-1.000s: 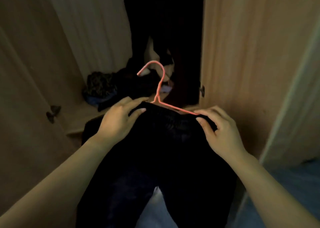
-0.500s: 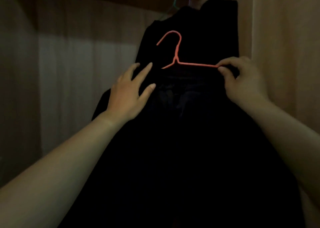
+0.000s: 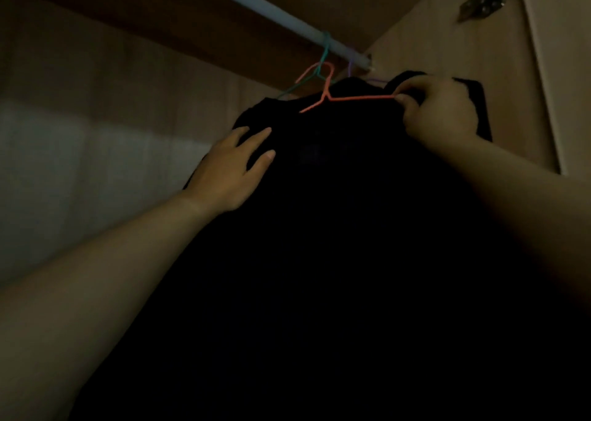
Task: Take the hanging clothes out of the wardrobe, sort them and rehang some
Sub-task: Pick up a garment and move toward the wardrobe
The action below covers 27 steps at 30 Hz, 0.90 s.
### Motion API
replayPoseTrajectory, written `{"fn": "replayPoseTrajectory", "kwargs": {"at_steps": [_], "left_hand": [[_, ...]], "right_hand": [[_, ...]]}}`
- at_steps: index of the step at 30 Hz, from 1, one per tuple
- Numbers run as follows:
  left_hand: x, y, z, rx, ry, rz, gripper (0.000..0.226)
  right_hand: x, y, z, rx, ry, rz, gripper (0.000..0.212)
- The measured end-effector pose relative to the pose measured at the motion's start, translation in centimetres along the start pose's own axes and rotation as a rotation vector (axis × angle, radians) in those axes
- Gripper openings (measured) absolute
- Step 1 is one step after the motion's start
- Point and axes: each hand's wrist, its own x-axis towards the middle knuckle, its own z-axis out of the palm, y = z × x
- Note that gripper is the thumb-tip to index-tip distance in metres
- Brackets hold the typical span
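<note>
Right fingers (image 3: pixel 403 101): thumb and forefinger pinch the far right tip of the thin orange hanger (image 3: pixel 358 98). The rest of the right hand (image 3: pixel 439 112) is curled behind the pinch.

Left fingers (image 3: pixel 256 136): straight and spread, lying flat on the cloth. The left hand (image 3: pixel 228 169) grasps nothing; it only steadies.

Load: a large black garment of soft cloth (image 3: pixel 319 244), draped over the hanger and hanging down past the bottom of the view. It is held high inside the wardrobe, near the wooden side panel (image 3: pixel 447 37) on the right. The hanger's hook sits just below the pale round rail (image 3: pixel 271 11) and does not appear to be on it. The hook overlaps a teal hanger (image 3: pixel 324 53) already on the rail, with a purple hanger (image 3: pixel 350 65) beside that. Contact with the teal one: cannot tell.

Handling, as a judgement:
- The cloth is limp and bulky, probably fairly heavy for so thin a frame.
- The hanger looks springy and is likely to bow and tip when held by one end.
- The garment could slide toward the unsupported left end.
- A surer hold is at the neck just under the hook, with the other hand bearing the cloth from below.
- Too dark to tell what kind of garment it is.
</note>
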Motion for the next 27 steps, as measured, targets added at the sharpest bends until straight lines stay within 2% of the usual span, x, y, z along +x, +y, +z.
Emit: {"fn": "replayPoseTrajectory", "kwargs": {"at_steps": [4,6,12,16,19,22,27], "left_hand": [[4.9,-1.1,-0.1,0.058,-0.091,0.036,0.062],[6.0,-1.5,0.2,0.075,-0.114,0.018,0.07],[7.3,-2.9,1.2,-0.031,-0.16,-0.05,0.065],[7.1,-3.8,2.2,-0.012,-0.118,-0.123,0.066],[6.1,-3.8,2.9,-0.012,-0.053,-0.162,0.064],[3.2,-3.9,3.6,-0.08,-0.046,-0.164,0.073],[-6.6,-3.9,4.1,-0.165,-0.102,-0.063,0.083]], "right_hand": [[7.1,0.3,1.4,-0.03,0.05,0.096,0.024],[9.7,-0.3,2.5,-0.007,0.077,0.077,0.021],[12.3,-2.5,6.9,-0.112,0.167,0.005,0.024],[12.1,-4.2,8.8,-0.144,0.14,-0.074,0.027],[9.5,-5.4,10.1,-0.176,0.111,-0.225,0.03],[4.9,-5.0,11.1,-0.309,0.076,-0.307,0.043],[-10.5,-1.2,12.7,-0.292,-0.163,-0.354,0.058]]}}
